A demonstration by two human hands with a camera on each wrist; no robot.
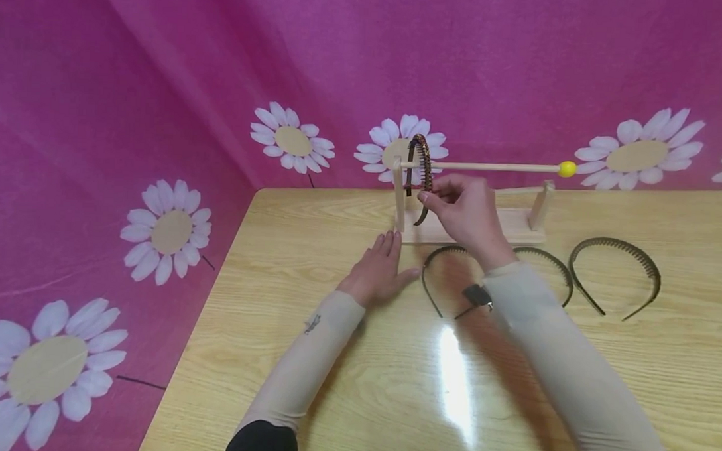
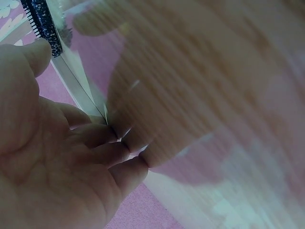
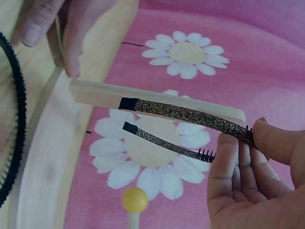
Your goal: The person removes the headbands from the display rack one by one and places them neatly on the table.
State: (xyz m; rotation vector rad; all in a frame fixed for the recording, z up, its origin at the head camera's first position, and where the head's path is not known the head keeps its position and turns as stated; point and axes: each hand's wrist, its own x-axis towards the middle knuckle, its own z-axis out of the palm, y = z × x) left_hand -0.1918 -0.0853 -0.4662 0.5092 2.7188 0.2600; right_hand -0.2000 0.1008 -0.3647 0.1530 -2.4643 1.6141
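Note:
My right hand (image 1: 471, 213) pinches a glittery dark headband (image 1: 422, 154) between thumb and fingers, its arch upward. In the head view the wooden rod (image 1: 494, 167) appears to cross inside the arch, close to the left post (image 1: 399, 197) of a wooden stand (image 1: 474, 233). Comb teeth and black tips show on the headband (image 3: 186, 113) in the right wrist view. Palm down on the table, my left hand (image 1: 374, 272) has its straight fingertips by the stand's left base end. Part of the headband (image 2: 46, 26) shows above the thumb in the left wrist view.
A yellow ball (image 1: 567, 169) caps the rod's right end. Several dark headbands, one of them a toothed headband (image 1: 617, 248) at the right, lie in front of the stand, partly under my right arm. A pink flowered cloth (image 1: 498, 71) hangs behind the wooden table (image 1: 263, 282).

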